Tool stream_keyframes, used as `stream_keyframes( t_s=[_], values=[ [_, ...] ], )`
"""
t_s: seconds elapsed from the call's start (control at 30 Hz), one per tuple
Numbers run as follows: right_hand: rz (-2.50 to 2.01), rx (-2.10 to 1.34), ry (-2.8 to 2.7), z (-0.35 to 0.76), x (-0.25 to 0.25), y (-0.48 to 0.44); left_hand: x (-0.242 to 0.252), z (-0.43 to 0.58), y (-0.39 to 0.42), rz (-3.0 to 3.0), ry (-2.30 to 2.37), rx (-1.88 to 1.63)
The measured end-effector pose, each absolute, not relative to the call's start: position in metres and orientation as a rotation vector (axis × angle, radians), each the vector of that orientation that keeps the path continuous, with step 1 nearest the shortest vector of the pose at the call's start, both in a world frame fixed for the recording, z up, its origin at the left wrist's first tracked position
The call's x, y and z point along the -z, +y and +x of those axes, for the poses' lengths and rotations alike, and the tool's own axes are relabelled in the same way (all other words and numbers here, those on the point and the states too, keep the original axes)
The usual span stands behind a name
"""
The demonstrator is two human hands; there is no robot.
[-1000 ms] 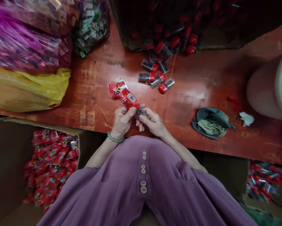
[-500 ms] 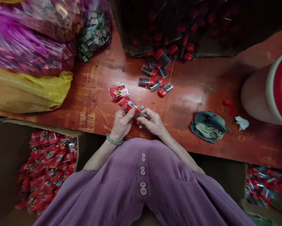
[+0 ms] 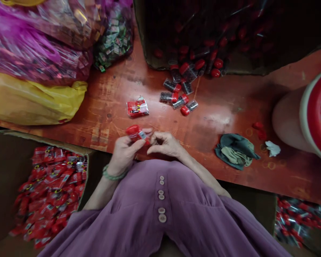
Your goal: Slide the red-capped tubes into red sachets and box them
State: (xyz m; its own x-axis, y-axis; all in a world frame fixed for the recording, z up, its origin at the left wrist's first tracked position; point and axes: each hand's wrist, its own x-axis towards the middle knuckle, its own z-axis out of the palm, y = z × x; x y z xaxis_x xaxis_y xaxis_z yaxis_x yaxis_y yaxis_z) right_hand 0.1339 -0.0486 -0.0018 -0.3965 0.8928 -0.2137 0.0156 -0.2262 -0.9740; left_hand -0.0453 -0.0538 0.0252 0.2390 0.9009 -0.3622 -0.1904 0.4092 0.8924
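My left hand pinches a red-and-clear packet with a barcode label, thumb on top, just over the table's near edge. A rounded red end shows at the packet's left. My right hand is close to its right end, fingers bent and thumb held apart; I see nothing in its grip. Beyond my hands lies a small stack of flat red printed packets. Farther right are several clear tubes with red caps and dark contents.
A dark open carton spills tubes at the back. Plastic bags fill the left. A carton of red packets stands lower left, more tubes lower right. Cloths and a red-rimmed tub occupy the right.
My left hand has moved left and toward me with the packet, which now shows a rounded red end. My right hand's thumb has come away from the packet's end.
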Motion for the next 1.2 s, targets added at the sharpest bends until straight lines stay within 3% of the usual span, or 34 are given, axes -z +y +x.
stream_keyframes(
  t_s=[0.17, 0.2, 0.33, 0.37, 0.43, 0.53, 0.7, 1.0, 1.2],
  values=[
    [-1.290, -1.005, -1.830, 0.143, 0.008, -0.023, -0.062, -0.151, -0.085, 1.229, 1.878, -0.950],
    [-1.313, -0.848, -1.904, 0.143, 0.012, -0.016, -0.067, -0.175, -0.092, 1.372, 2.069, -0.875],
    [-1.294, -0.527, -2.160, 0.136, 0.029, 0.013, -0.077, -0.245, -0.109, 1.903, 2.491, 0.021],
    [-1.294, -0.496, -2.203, 0.133, 0.032, 0.019, -0.077, -0.249, -0.107, 1.973, 2.575, 0.122],
    [-1.314, -0.458, -2.269, 0.127, 0.036, 0.028, -0.070, -0.239, -0.093, 2.102, 2.663, -0.013],
    [-1.339, -0.414, -2.325, 0.122, 0.040, 0.036, -0.050, -0.185, -0.054, 2.260, 2.243, -0.662],
    [-1.304, -0.278, -2.389, 0.117, 0.044, 0.035, -0.001, -0.085, 0.012, 2.476, 1.466, -0.840],
    [-1.335, -0.233, -2.413, 0.159, 0.006, 0.042, 0.032, -0.064, 0.040, 2.714, 1.080, -1.046],
    [-2.494, 0.143, -1.684, 0.317, -0.034, 0.095, 0.033, -0.058, 0.045, 2.699, 1.094, -1.200]
  ],
)
